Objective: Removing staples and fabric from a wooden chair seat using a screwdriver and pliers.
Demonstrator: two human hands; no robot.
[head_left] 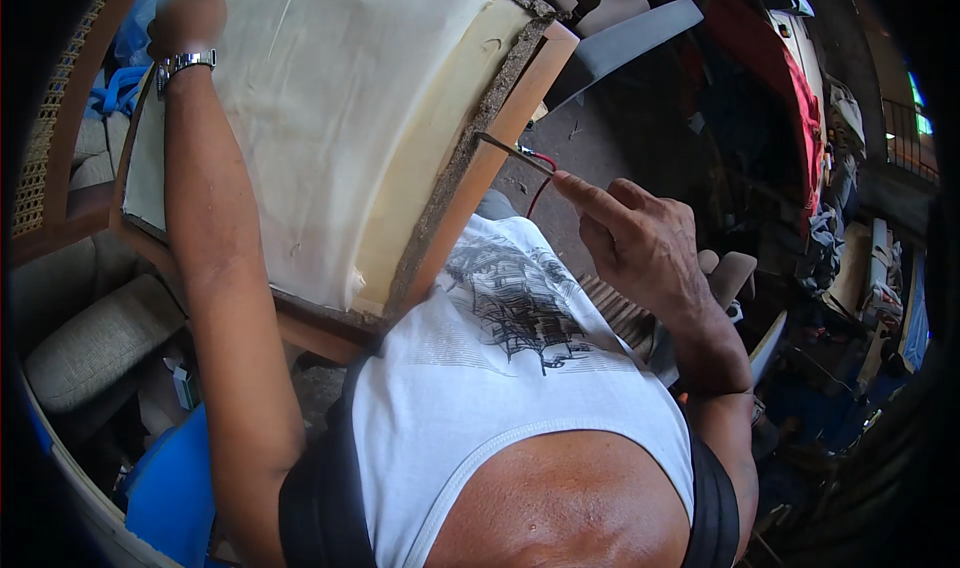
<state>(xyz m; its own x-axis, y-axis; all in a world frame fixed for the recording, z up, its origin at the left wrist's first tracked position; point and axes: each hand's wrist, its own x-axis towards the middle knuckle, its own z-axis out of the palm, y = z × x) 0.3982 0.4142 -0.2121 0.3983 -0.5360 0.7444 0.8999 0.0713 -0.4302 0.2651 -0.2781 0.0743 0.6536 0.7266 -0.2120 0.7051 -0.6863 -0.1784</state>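
Observation:
A chair seat panel [340, 118] covered with cream foam stands tilted against my chest, its wooden frame edge [490, 158] facing right. My left hand [188, 13], with a metal wristwatch [185, 64] below it, grips the panel's top left corner. My right hand [635, 238] holds a thin metal tool with a red handle [525, 156], index finger stretched along it. The tool's tip touches the rough chipboard edge [470, 143] of the panel.
A cane-backed wooden chair [50, 138] and beige cushions [100, 338] sit at my left. A blue plastic object [170, 488] lies lower left. A dark grey seat part [620, 43] is above the panel. Red cloth [790, 78] and cluttered goods fill the right.

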